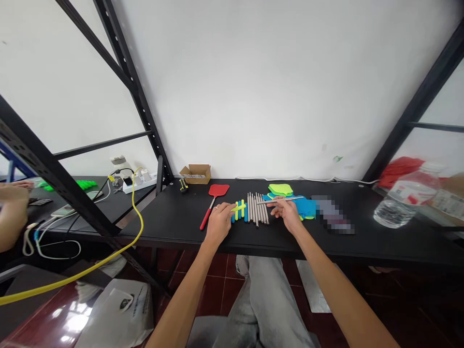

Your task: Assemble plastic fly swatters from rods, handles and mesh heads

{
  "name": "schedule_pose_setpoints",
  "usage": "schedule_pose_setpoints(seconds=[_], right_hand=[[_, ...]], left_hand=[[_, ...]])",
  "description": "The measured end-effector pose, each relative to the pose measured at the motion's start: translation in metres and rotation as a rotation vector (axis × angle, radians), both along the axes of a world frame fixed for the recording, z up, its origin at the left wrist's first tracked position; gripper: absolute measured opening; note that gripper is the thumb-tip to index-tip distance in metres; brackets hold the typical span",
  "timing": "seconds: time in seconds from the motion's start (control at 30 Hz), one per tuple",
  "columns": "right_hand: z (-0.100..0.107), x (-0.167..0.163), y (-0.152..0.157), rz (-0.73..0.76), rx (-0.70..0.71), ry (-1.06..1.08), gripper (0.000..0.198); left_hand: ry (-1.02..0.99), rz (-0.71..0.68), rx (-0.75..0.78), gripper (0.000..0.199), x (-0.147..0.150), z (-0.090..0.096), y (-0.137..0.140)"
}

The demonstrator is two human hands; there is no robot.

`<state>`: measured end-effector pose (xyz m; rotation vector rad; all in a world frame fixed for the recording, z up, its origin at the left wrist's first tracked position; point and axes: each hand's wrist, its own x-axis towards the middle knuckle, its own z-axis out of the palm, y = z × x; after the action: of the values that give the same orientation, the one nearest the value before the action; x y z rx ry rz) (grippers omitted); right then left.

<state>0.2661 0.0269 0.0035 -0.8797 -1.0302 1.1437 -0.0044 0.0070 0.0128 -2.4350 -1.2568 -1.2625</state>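
Observation:
My left hand (219, 222) pinches a yellow-green handle (239, 208), held crosswise over a row of short yellow and blue handles (242, 215) on the black table. In my right hand (286, 212) is a thin silver rod (295, 198), gripped by fingers and thumb and pointing left. Several similar silver rods (253, 208) lie side by side between my hands. Behind and right of my right hand are stacked yellow-green swatter heads (280, 189) and blue ones (306, 208). A red fly swatter (218, 190) lies left of the handles.
An opened cardboard box (199, 174) and a small black-yellow object (183, 185) stand at the back left. A water bottle (395, 210) is at the right. A yellow cable (136, 227) crosses the left post. Another person's arm (12, 212) shows at far left.

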Motion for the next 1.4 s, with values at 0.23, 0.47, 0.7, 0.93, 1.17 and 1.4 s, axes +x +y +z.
schedule_pose_setpoints(seconds=[0.23,0.47,0.7,0.93,1.17,1.4], right_hand=[[-0.002,-0.001,0.003,-0.021,-0.024,0.032,0.034],[-0.001,0.000,0.006,-0.064,-0.031,0.095,0.037],[-0.002,0.000,0.006,-0.074,-0.020,0.071,0.036],[-0.002,0.000,0.005,-0.063,-0.020,0.047,0.036],[-0.005,0.001,0.005,-0.035,-0.024,0.050,0.031],[-0.006,0.001,0.006,-0.029,-0.002,0.029,0.029]], left_hand=[[0.014,0.003,-0.004,0.041,-0.001,-0.006,0.006],[0.105,0.015,-0.014,0.046,0.021,0.004,0.013],[0.131,-0.009,0.000,0.043,0.034,0.006,0.014],[0.104,0.024,0.017,0.037,0.033,0.005,0.008],[0.086,0.007,0.008,0.031,0.036,0.004,0.007],[0.115,0.004,-0.014,0.030,0.037,0.004,0.006]])
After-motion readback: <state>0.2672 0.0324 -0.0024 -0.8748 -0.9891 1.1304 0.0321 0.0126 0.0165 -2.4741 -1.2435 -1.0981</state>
